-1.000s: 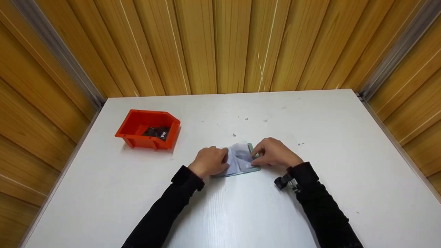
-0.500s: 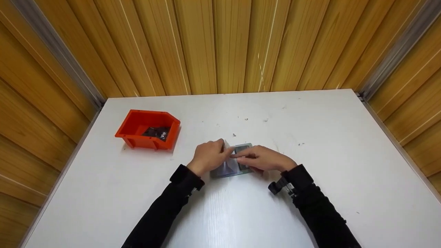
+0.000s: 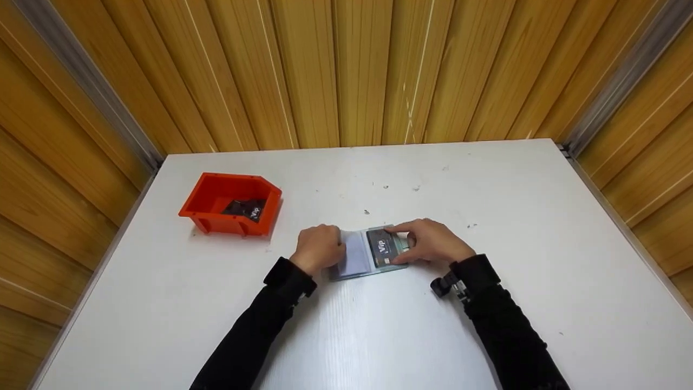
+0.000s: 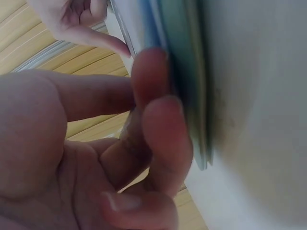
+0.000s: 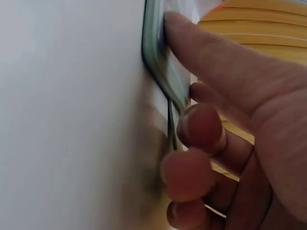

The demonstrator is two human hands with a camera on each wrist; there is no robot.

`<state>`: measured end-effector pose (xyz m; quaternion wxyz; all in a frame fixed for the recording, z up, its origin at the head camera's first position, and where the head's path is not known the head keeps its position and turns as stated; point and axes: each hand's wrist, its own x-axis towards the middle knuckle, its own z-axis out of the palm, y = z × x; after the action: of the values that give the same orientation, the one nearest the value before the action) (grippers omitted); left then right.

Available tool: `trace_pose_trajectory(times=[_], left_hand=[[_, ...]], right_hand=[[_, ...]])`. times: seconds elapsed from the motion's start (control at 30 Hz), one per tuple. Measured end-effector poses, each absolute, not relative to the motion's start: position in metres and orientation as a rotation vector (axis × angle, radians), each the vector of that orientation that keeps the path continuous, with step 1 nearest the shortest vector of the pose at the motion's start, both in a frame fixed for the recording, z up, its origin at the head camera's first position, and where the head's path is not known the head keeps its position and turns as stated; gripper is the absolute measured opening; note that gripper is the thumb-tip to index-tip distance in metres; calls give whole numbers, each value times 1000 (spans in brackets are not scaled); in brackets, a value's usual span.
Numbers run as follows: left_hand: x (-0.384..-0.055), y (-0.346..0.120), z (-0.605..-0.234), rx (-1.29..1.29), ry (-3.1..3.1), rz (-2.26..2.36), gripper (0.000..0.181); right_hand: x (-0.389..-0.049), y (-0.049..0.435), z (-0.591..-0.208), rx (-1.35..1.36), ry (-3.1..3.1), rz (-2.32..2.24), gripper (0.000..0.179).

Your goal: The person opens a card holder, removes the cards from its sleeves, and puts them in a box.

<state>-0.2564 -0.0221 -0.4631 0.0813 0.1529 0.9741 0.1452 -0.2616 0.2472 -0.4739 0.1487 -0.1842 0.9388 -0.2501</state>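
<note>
A card holder (image 3: 354, 254) with clear plastic sleeves and a green cover lies open on the white table. Inside its right half, a black card (image 3: 381, 246) marked "Vip" shows. My left hand (image 3: 319, 249) grips the holder's left side, with a lifted clear sleeve reaching its curled fingers; the left wrist view shows these fingers (image 4: 165, 124) against the green edge. At the other end, my right hand (image 3: 430, 241) holds the right side, index finger near the card's top and thumb near its bottom corner. In the right wrist view the remaining fingers (image 5: 189, 172) curl beside the cover edge.
An orange-red bin (image 3: 233, 203) stands at the back left of the table, with dark cards (image 3: 246, 208) inside, one lettered "Vip". Wood-look panels (image 3: 363, 76) close in the table (image 3: 487, 325) at the back and sides.
The clear sleeve has been turned over from right to left, uncovering the black card. My right hand went left toward my left hand, then returned to the right side.
</note>
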Motion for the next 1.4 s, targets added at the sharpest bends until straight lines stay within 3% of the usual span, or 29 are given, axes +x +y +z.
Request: trace_pose_trajectory(times=[0.1, 0.27, 0.47, 0.67, 0.87, 1.1, 1.27, 1.4], left_hand=[[-255, -22, -465, 399, 2968, 388, 17], [-249, -12, -473, 528, 3112, 451, 46], [-240, 3, -475, 709, 2889, 746, 33], [-243, 7, -473, 491, 2636, 1018, 45], [-248, 5, -479, 394, 2535, 1160, 46], [-258, 2, -485, 96, 1937, 1764, 26], [-263, 0, -483, -66, 1671, 1924, 13], [-262, -4, -479, -138, 1583, 1932, 20]], right_hand=[[-263, 249, -475, -492, 2701, -705, 77], [-263, 250, -476, -478, 2677, -709, 78], [-263, 249, -475, -480, 2656, -742, 78], [-262, 249, -473, -477, 2665, -733, 77], [-262, 248, -475, -457, 2660, -727, 76], [-262, 249, -474, -449, 2650, -732, 76], [-263, 249, -474, -455, 2658, -714, 75], [-264, 250, -474, -464, 2650, -723, 76]])
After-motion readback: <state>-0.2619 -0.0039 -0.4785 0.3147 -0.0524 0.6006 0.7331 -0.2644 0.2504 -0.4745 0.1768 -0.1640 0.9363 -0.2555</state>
